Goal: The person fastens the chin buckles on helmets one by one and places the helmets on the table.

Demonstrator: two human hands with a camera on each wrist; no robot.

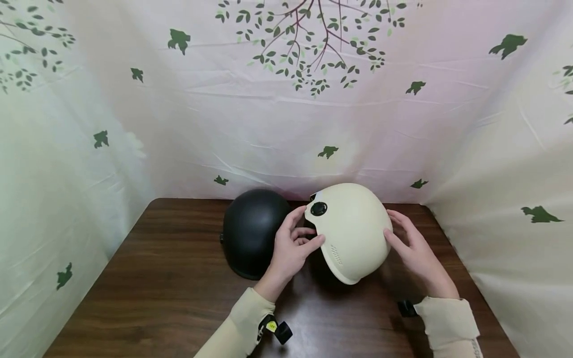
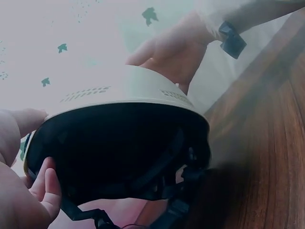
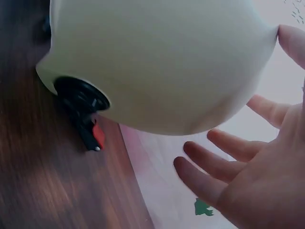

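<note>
A cream helmet (image 1: 358,228) is held tilted between both hands, its opening turned toward the left hand. My left hand (image 1: 288,248) grips the rim, thumb on the outer shell and other fingers at the opening. On the far side, my right hand (image 1: 416,253) touches the rounded shell with spread, mostly straight fingers. The left wrist view shows the helmet's dark inside (image 2: 114,148) and a black strap (image 2: 83,212) hanging from it. A round black fitting (image 3: 78,93) and a red buckle part (image 3: 98,136) show in the right wrist view. Whether the helmet touches the table is hidden.
A black helmet (image 1: 252,233) rests on the brown wooden table (image 1: 156,278), just left of the cream one. White cloth (image 1: 268,124) printed with leaves and green birds hangs behind the table and along both sides.
</note>
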